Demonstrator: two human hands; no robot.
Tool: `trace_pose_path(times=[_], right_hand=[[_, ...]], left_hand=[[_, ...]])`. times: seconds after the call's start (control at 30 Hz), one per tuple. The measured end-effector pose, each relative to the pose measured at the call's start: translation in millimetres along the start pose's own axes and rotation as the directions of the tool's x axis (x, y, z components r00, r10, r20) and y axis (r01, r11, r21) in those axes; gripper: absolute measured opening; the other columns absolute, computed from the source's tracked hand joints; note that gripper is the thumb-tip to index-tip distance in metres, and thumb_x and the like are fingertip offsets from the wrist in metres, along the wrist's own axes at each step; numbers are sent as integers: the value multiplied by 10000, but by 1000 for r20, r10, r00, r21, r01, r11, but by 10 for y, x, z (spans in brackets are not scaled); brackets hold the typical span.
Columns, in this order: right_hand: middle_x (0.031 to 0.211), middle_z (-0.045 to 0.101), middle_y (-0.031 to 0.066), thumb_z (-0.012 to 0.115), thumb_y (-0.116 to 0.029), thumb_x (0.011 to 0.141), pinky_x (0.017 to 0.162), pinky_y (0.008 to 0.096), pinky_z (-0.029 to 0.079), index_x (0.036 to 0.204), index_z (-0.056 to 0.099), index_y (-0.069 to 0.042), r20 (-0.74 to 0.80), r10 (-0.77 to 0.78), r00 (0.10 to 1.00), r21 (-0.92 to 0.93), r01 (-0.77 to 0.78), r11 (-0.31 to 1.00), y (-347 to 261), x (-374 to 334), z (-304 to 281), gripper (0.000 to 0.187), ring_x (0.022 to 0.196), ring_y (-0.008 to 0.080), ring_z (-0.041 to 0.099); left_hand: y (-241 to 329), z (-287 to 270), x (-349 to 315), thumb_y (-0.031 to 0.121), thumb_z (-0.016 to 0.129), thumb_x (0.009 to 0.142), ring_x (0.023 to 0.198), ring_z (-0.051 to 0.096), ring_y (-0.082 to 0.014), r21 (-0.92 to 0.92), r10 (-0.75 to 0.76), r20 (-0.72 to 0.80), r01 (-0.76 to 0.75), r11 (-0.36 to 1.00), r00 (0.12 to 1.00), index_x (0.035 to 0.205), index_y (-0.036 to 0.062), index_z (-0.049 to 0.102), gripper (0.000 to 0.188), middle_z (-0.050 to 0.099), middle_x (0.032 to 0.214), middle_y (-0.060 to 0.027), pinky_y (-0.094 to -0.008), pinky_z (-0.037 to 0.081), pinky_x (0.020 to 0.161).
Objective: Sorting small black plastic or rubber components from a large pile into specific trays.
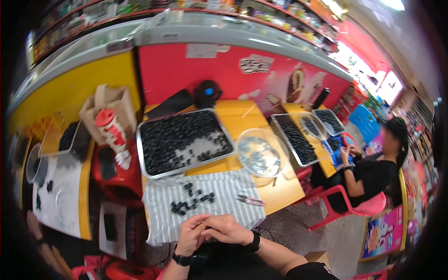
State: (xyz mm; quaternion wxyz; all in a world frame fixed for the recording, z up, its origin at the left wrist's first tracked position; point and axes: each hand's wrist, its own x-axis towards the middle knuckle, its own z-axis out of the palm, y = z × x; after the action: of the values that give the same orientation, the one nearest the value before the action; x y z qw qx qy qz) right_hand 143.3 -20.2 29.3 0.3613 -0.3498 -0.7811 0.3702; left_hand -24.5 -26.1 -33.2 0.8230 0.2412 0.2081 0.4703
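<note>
Both my hands meet over the near edge of a striped grey-and-white cloth (235,184). My left hand (190,233) and my right hand (228,229) have their fingers bent and pressed together. Whatever they pinch is covered by the fingers. Just beyond them, several small black pieces (192,203) lie loose on the cloth. Pink-handled thread snips (250,200) rest at its right side. Behind the cloth stands a metal tray (190,153) holding many more black pieces. To its right is a clear round bowl (254,132) with small shiny bits inside.
A black fan-like device (207,93) stands behind the tray. On the left, a red-and-white tumbler (110,125) and beige bag (122,105) sit over a red stool (116,175). At right, a co-worker (368,172) sits on a pink chair (343,205) by another tray (298,144).
</note>
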Motion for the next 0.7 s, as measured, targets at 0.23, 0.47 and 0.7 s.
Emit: trace_pose_path(times=[0.23,0.47,0.7], right_hand=[[815,651,74,707,-17,796,634,278,507,977,644,-11,-503,145,852,-284,-321,903,102,-283,-1089,192,722,150,623],[820,559,49,701,-48,793,601,289,424,1099,607,12,-830,-66,554,-471,-633,614,696,-676,-2908,326,700,144,509],[961,620,73,656,32,791,691,291,495,1016,648,-49,-176,156,972,-214,-193,958,-12,323,-847,240,848,191,626]], left_hand=[[-28,-14,7,71,555,951,849,672,-243,-47,11,52,-9,999,999,1222,-77,544,309,655,1029,-173,-331,546,740],[-167,-94,14,45,574,937,859,663,-211,-20,-43,87,45,999,995,1129,-70,607,226,656,1008,-149,-306,539,745],[-56,-122,5,52,630,907,810,635,-140,95,14,301,-45,994,954,973,-31,680,117,642,928,-79,-241,521,694]])
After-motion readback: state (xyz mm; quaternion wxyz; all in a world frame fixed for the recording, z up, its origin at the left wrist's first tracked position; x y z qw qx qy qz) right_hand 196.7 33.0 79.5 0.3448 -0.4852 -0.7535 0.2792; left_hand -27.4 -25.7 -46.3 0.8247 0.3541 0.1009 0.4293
